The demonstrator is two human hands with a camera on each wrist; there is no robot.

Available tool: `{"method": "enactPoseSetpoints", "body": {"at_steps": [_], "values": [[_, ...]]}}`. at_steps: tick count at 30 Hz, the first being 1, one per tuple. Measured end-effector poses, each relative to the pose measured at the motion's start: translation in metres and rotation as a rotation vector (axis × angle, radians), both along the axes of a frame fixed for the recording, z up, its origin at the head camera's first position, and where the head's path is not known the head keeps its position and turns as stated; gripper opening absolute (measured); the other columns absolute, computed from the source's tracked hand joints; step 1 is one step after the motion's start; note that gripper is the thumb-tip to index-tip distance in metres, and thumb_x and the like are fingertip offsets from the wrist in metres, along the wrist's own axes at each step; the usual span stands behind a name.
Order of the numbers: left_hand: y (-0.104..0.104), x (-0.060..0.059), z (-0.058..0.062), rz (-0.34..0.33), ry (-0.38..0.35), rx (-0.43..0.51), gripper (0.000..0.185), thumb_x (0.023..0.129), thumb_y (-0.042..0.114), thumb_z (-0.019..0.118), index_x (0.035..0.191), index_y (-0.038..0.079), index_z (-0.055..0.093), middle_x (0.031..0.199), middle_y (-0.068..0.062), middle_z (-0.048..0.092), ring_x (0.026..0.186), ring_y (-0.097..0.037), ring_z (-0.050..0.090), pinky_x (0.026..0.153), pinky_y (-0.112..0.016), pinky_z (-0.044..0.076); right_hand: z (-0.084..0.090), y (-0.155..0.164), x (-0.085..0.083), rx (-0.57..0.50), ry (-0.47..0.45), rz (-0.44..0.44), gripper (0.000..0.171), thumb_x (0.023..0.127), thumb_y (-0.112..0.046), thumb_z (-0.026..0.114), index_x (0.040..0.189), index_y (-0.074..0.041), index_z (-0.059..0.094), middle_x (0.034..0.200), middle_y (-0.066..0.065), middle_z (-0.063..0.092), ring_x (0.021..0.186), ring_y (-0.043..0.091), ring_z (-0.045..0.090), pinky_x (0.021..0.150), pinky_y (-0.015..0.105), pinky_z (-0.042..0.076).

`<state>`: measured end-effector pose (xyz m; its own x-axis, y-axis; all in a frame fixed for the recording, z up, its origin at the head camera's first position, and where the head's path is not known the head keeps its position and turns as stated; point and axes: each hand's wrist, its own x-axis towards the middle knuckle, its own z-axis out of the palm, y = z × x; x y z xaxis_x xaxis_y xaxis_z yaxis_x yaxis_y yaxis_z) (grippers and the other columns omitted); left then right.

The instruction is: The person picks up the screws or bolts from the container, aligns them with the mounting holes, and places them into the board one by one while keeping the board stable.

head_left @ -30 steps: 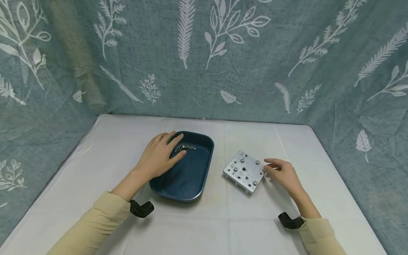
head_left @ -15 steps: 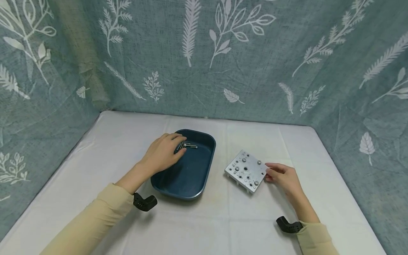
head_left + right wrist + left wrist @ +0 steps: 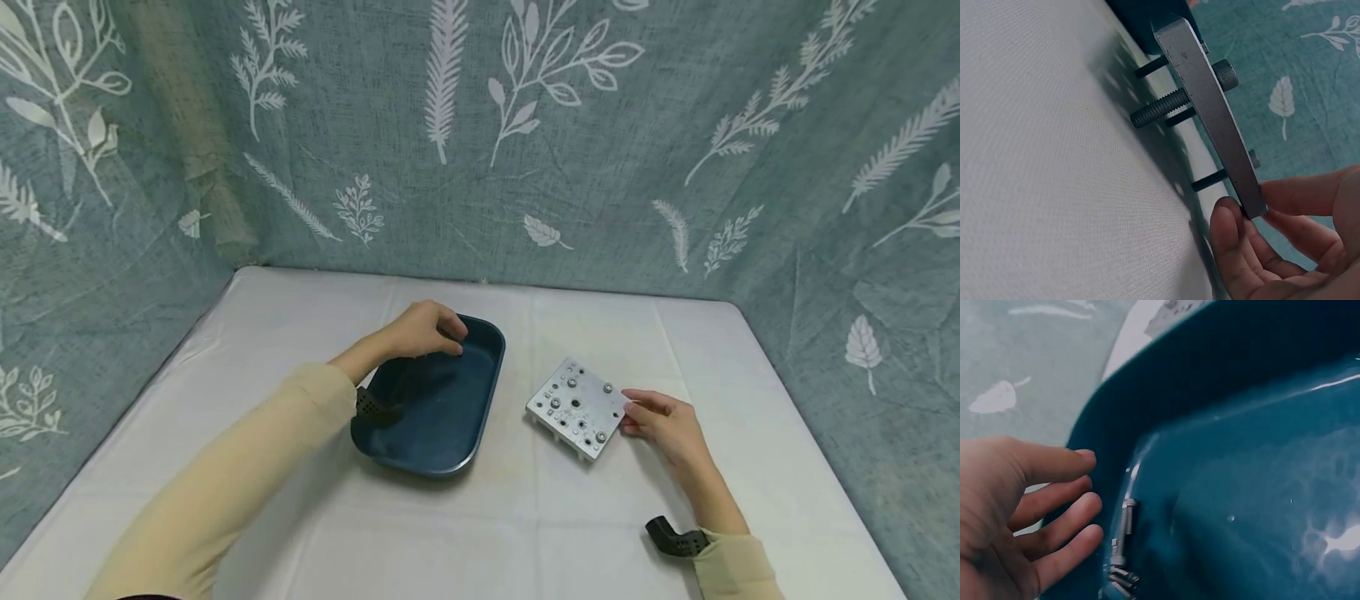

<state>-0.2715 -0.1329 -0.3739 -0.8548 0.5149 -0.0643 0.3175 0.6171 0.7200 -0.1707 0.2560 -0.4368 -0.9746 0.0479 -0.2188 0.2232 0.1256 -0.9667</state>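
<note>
A dark blue tray (image 3: pixel 442 417) sits left of centre on the white table. My left hand (image 3: pixel 448 340) reaches down into its far left corner. In the left wrist view the fingers (image 3: pixel 1069 509) are loosely spread just beside several small silver bolts (image 3: pixel 1122 534) on the tray's floor (image 3: pixel 1241 506) and hold nothing. The head view hides the bolts behind that hand. A grey metal plate (image 3: pixel 576 406) with holes and bolts stands to the right of the tray. My right hand (image 3: pixel 632 411) pinches its right edge. From the right wrist, thumb and fingers (image 3: pixel 1235 231) clamp the plate's corner (image 3: pixel 1210 106), which stands on bolt shanks (image 3: pixel 1157 107).
A white cloth (image 3: pixel 525 517) covers the table. Teal fabric with leaf prints (image 3: pixel 480 150) walls in the back and both sides. Black wrist mounts (image 3: pixel 671 537) sit on both forearms.
My left hand has slid towards the tray's far corner and its fingers now point down over the bolts, with the forearm raised across the tray. The right hand stays on the plate's edge.
</note>
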Motion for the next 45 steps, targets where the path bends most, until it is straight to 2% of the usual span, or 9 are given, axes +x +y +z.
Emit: {"method": "enactPoseSetpoints", "body": {"at_steps": [3,11,16,19,22,27,31,40,45], "values": [[0.004,-0.006,-0.007,0.03,-0.031,-0.007,0.031,0.085,0.005,0.077,0.113,-0.005,0.069,0.106,-0.013,0.071,0.1,-0.026,0.066,0.083,-0.037,0.054,-0.002,0.0,0.0,-0.006,0.006,-0.006,0.036,0.095,-0.002,0.063,0.127,0.014,0.057,0.094,0.009,0.069,0.076,0.015,0.067,0.073,0.029,0.058],[0.005,-0.009,-0.024,0.084,-0.02,-0.104,0.033,0.083,0.006,0.079,0.113,-0.004,0.069,0.107,-0.013,0.07,0.102,-0.027,0.065,0.087,-0.039,0.052,-0.006,-0.003,-0.002,0.026,-0.004,-0.012,0.034,0.095,-0.003,0.063,0.127,0.01,0.059,0.095,0.01,0.069,0.078,0.016,0.067,0.071,0.029,0.058],[0.006,-0.007,-0.03,0.117,-0.027,-0.059,0.033,0.081,0.004,0.08,0.112,-0.003,0.07,0.106,-0.011,0.07,0.099,-0.026,0.066,0.084,-0.036,0.054,-0.004,-0.004,-0.003,0.035,0.0,-0.015,0.034,0.096,-0.003,0.062,0.127,0.011,0.059,0.094,0.01,0.069,0.077,0.016,0.067,0.07,0.028,0.057],[0.007,-0.007,-0.032,0.119,-0.059,-0.011,0.03,0.081,0.001,0.079,0.11,-0.002,0.071,0.102,-0.01,0.071,0.092,-0.023,0.068,0.078,-0.035,0.055,-0.002,-0.004,-0.003,0.031,0.005,-0.014,0.035,0.096,-0.003,0.062,0.127,0.012,0.058,0.094,0.01,0.069,0.076,0.015,0.066,0.069,0.028,0.057],[0.008,-0.008,-0.035,0.089,-0.075,0.026,0.028,0.081,-0.003,0.078,0.108,-0.001,0.071,0.099,-0.01,0.072,0.086,-0.019,0.069,0.074,-0.033,0.056,0.0,-0.004,-0.003,0.028,0.003,-0.018,0.034,0.095,-0.002,0.063,0.127,0.012,0.058,0.093,0.009,0.068,0.075,0.015,0.066,0.068,0.028,0.057],[0.013,-0.011,-0.041,0.014,-0.012,0.006,0.026,0.079,-0.003,0.079,0.105,0.001,0.074,0.1,-0.007,0.072,0.085,-0.016,0.069,0.074,-0.031,0.056,-0.001,-0.002,-0.004,0.041,0.008,-0.018,0.034,0.096,-0.002,0.062,0.126,0.012,0.058,0.092,0.009,0.068,0.075,0.015,0.066,0.068,0.028,0.057],[0.015,-0.012,-0.044,-0.012,0.024,-0.016,0.023,0.079,-0.004,0.08,0.1,0.004,0.076,0.096,-0.003,0.073,0.084,-0.014,0.069,0.074,-0.031,0.056,-0.002,-0.001,-0.004,0.038,0.008,-0.017,0.035,0.096,-0.003,0.063,0.127,0.011,0.058,0.092,0.009,0.068,0.075,0.015,0.066,0.067,0.028,0.057],[0.017,-0.012,-0.044,-0.073,-0.04,-0.008,0.02,0.078,-0.002,0.081,0.095,0.006,0.076,0.088,0.0,0.073,0.08,-0.011,0.069,0.072,-0.029,0.056,-0.004,0.001,-0.004,0.03,-0.007,-0.027,0.035,0.096,-0.003,0.063,0.128,0.011,0.058,0.093,0.009,0.069,0.075,0.016,0.066,0.067,0.028,0.057],[0.02,-0.014,-0.045,-0.13,-0.032,-0.019,0.017,0.077,0.0,0.083,0.09,0.008,0.075,0.086,0.002,0.072,0.078,-0.01,0.068,0.071,-0.029,0.056,-0.004,0.001,-0.003,0.036,-0.003,-0.024,0.036,0.095,-0.004,0.064,0.128,0.011,0.058,0.093,0.009,0.069,0.075,0.015,0.066,0.066,0.028,0.057]]}}
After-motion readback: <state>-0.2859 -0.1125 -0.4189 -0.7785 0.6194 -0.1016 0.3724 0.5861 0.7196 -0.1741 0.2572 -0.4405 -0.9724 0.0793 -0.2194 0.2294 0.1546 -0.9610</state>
